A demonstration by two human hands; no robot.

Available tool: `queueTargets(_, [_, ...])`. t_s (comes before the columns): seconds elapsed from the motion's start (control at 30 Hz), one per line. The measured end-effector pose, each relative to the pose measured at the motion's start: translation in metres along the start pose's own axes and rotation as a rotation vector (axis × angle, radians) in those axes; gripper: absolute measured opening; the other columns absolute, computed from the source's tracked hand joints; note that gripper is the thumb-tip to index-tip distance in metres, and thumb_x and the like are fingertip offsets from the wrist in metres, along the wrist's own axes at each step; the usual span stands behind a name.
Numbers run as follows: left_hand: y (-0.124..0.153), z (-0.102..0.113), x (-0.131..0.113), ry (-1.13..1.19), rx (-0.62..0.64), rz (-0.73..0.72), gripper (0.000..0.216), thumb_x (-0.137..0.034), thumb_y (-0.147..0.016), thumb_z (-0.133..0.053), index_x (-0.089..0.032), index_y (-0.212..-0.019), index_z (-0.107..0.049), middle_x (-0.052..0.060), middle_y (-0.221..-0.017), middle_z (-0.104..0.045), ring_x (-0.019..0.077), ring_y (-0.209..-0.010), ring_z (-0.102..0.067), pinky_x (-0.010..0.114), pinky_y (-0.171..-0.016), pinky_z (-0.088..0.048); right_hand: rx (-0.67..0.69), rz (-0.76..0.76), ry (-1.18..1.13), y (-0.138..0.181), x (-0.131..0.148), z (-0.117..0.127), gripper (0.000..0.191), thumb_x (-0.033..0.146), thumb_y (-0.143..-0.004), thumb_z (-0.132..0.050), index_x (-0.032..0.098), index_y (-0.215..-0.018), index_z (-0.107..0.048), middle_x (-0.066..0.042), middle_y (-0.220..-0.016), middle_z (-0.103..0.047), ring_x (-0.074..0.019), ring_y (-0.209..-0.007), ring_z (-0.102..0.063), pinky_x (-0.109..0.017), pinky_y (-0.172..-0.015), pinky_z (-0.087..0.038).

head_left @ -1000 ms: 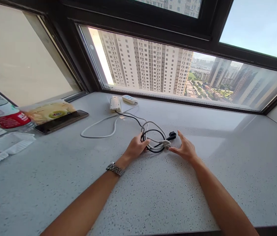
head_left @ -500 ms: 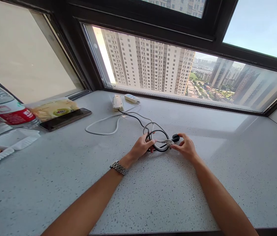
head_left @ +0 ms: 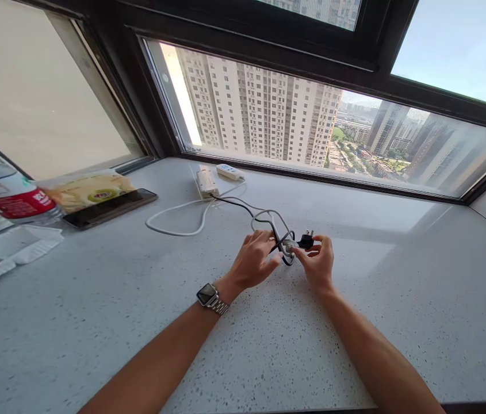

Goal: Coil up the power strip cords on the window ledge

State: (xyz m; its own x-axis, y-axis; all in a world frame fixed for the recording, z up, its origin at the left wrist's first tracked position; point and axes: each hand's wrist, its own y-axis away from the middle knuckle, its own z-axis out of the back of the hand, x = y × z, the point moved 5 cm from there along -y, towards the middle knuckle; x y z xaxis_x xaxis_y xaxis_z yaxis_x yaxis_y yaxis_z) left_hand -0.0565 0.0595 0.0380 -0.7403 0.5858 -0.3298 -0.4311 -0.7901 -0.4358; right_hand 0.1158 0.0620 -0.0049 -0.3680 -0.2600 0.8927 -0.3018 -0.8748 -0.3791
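Note:
My left hand [head_left: 255,260], with a watch on its wrist, is closed on a bunch of looped cables [head_left: 275,227], one black and one grey-white, lifted a little off the speckled white sill [head_left: 268,339]. My right hand [head_left: 318,261] pinches the plug ends: a black plug [head_left: 306,240] and a pale plug beside it. The cables run back to two white power strips [head_left: 208,179] near the window.
At the left lie a dark phone [head_left: 111,208], a yellow snack packet [head_left: 87,190], a water bottle with a red label [head_left: 1,192] and a white tray [head_left: 5,253]. A black window frame [head_left: 312,172] borders the back of the sill. A wall rises at right.
Both hands closed on the cables and plugs and lifted them off the sill, drawing the loop tighter. My left wrist turned so the watch face shows.

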Motion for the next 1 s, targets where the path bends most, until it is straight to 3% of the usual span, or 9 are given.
queueTargets(0.1, [0.001, -0.001, -0.001, 0.029, 0.094, -0.074, 0.047, -0.039, -0.079, -0.049, -0.016, -0.12, -0.058, 0.012, -0.114, -0.06, 0.0271, -0.107, -0.052, 0.04, -0.095, -0.038, 0.003, 0.067, 0.018, 0.003, 0.005, -0.004, 0.042, 0.051, -0.066, -0.072, 0.019, -0.086, -0.053, -0.004, -0.087, -0.058, -0.0134, -0.061, -0.059, -0.027, -0.053, -0.052])
queueTargets(0.17, [0.001, -0.003, 0.002, 0.015, 0.124, -0.05, 0.051, -0.046, -0.078, -0.052, -0.016, -0.119, -0.058, 0.013, -0.108, -0.063, 0.0272, -0.099, -0.057, 0.037, -0.089, -0.042, 0.043, 0.112, 0.019, 0.005, 0.008, -0.006, 0.037, 0.05, -0.07, -0.069, 0.019, -0.082, -0.054, -0.004, -0.086, -0.059, -0.0125, -0.058, -0.058, -0.027, -0.054, -0.052])
queueTargets(0.27, [0.001, -0.002, 0.01, -0.034, 0.086, 0.088, 0.049, -0.058, -0.077, -0.051, -0.014, -0.095, -0.066, 0.011, -0.083, -0.065, 0.024, -0.077, -0.061, 0.03, -0.067, -0.043, 0.136, 0.174, -0.002, 0.008, 0.014, -0.009, 0.033, 0.051, -0.077, -0.063, 0.019, -0.085, -0.057, -0.008, -0.096, -0.061, -0.0149, -0.067, -0.062, -0.028, -0.058, -0.053])
queueTargets(0.37, [0.002, -0.001, 0.019, -0.037, 0.033, 0.239, 0.053, -0.066, -0.073, -0.05, -0.015, -0.064, -0.059, 0.006, -0.06, -0.058, 0.0182, -0.058, -0.054, 0.026, -0.053, -0.033, 0.242, 0.253, 0.052, 0.01, 0.018, -0.011, 0.037, 0.054, -0.079, -0.06, 0.02, -0.093, -0.06, -0.013, -0.12, -0.057, -0.0239, -0.101, -0.061, -0.034, -0.075, -0.054])
queueTargets(0.47, [0.004, 0.0, 0.029, 0.063, 0.001, 0.364, 0.058, -0.068, -0.077, -0.037, -0.018, -0.048, -0.043, 0.003, -0.047, -0.047, 0.0135, -0.048, -0.044, 0.026, -0.048, -0.024, 0.414, 0.295, 0.202, 0.013, 0.017, -0.019, 0.059, 0.058, -0.062, -0.074, 0.02, -0.105, -0.06, -0.016, -0.143, -0.036, -0.0328, -0.127, -0.043, -0.044, -0.095, -0.045])
queueTargets(0.57, [0.005, 0.001, 0.032, 0.131, -0.022, 0.409, 0.06, -0.067, -0.079, -0.03, -0.019, -0.044, -0.036, 0.002, -0.043, -0.043, 0.0126, -0.045, -0.039, 0.026, -0.047, -0.022, 0.546, 0.291, 0.376, 0.018, 0.016, -0.028, 0.069, 0.054, -0.053, -0.081, 0.02, -0.108, -0.06, -0.018, -0.149, -0.027, -0.0374, -0.131, -0.037, -0.051, -0.099, -0.039])
queueTargets(0.8, [0.005, -0.009, 0.024, 0.281, 0.069, 0.397, 0.064, -0.069, -0.08, -0.029, -0.018, -0.044, -0.043, 0.003, -0.042, -0.048, 0.0127, -0.044, -0.043, 0.025, -0.049, -0.029, 0.417, 0.332, 0.503, 0.022, 0.024, -0.028, 0.024, 0.033, -0.072, -0.069, 0.023, -0.094, -0.066, -0.011, -0.141, -0.045, -0.0295, -0.11, -0.059, -0.04, -0.084, -0.052])
queueTargets(1.0, [0.003, -0.002, 0.026, 0.439, 0.07, 0.442, 0.068, -0.072, -0.082, -0.015, -0.02, -0.043, -0.032, 0.001, -0.039, -0.037, 0.011, -0.038, -0.034, 0.025, -0.043, -0.025, 0.228, 0.432, 0.451, 0.012, 0.021, -0.016, 0.017, 0.028, -0.077, -0.056, 0.022, -0.086, -0.069, -0.008, -0.121, -0.064, -0.0224, -0.088, -0.068, -0.03, -0.067, -0.055])
